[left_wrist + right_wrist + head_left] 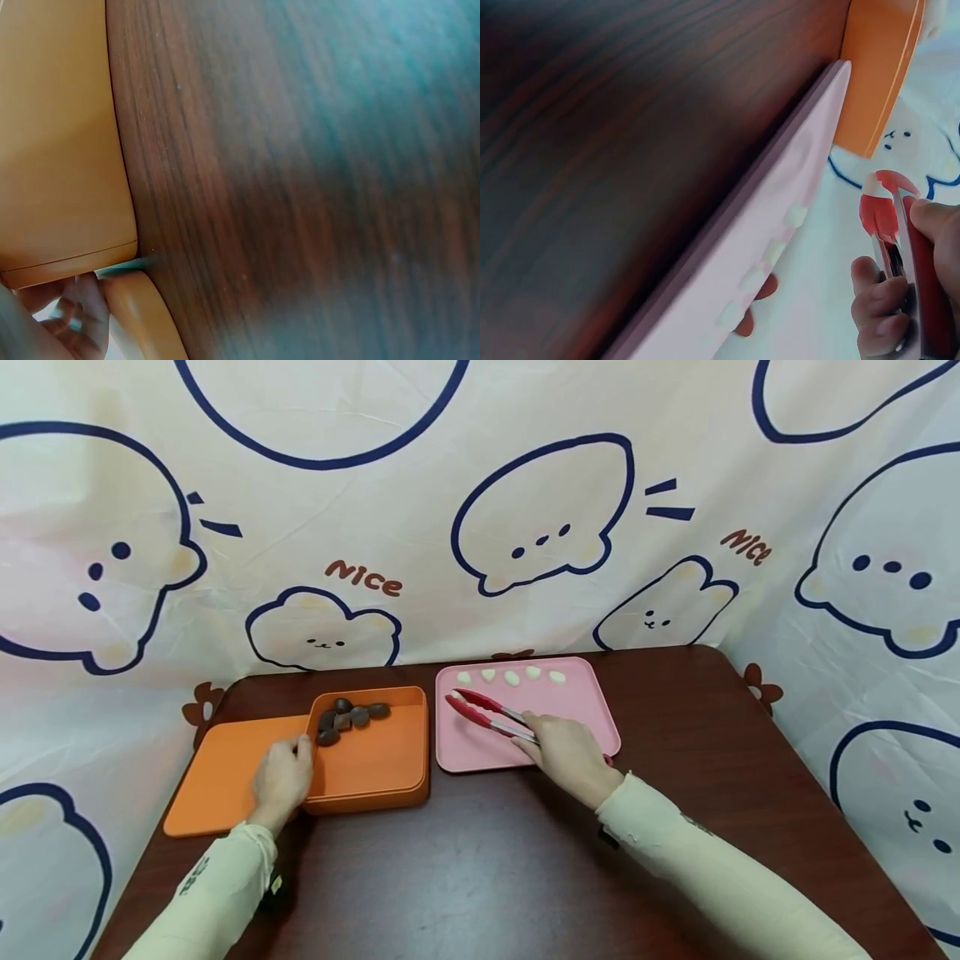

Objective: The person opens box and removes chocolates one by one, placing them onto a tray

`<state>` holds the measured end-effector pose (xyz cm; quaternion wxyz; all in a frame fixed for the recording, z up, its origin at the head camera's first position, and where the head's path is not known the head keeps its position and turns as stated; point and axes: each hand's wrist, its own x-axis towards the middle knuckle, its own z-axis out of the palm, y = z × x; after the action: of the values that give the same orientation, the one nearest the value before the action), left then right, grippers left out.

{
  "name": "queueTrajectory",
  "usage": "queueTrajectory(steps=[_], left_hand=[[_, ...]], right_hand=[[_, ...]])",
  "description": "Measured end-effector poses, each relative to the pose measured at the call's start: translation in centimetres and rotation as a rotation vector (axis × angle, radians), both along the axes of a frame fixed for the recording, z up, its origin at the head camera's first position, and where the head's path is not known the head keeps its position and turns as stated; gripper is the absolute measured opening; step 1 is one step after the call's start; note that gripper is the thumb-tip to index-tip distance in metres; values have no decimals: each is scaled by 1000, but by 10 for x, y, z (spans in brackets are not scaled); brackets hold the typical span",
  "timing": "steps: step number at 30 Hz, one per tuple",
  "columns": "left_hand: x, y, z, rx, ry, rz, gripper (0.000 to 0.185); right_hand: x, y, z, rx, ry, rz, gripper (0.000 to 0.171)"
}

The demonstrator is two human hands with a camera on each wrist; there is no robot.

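While the left hand (283, 778) grips the orange box (375, 801) by its left edge, the right hand (561, 750) holds red tongs (471, 712) pinching a white piece (871, 184) near the left edge of the pink tray (480, 756); light, even pressure should prevent slipping.

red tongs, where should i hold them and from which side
Probably hold the tongs around both handles, behind the red tips, from the near right, as the right hand does: the tips point left and away with a white piece between them, and the handles run back that side.
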<state>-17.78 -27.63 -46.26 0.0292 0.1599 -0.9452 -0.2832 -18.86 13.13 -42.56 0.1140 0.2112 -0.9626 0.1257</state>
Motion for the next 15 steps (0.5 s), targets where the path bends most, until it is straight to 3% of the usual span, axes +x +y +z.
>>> queueTrajectory(steps=[15], left_hand=[[0,-1,-3,15,3,-5,57]], right_hand=[[-5,46,-13,-26,-62,-102,29]])
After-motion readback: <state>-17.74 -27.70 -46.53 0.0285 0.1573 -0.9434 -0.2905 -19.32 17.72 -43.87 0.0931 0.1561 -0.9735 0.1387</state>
